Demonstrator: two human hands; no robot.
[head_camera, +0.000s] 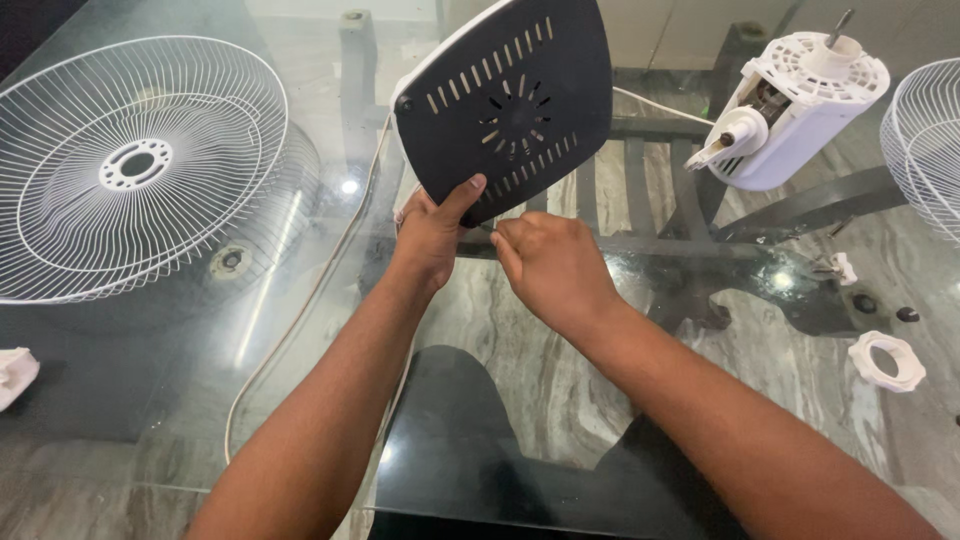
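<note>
My left hand (432, 232) grips the lower edge of a fan base (505, 100), a squarish plate tilted up on edge, its dark slotted underside facing me and a white rim showing along its left edge. My right hand (550, 262) is curled at the base's bottom edge, fingers closed beside the left thumb; what the fingertips pinch is hidden. A white power cord (300, 300) runs from the base down across the glass table (180, 400).
A white wire fan guard (135, 165) lies flat at the left. A white fan motor housing (795, 105) lies at the upper right, beside part of another guard (925, 140). A white ring nut (887, 360), small black screws (907, 314) and a white clip (843, 267) lie at the right.
</note>
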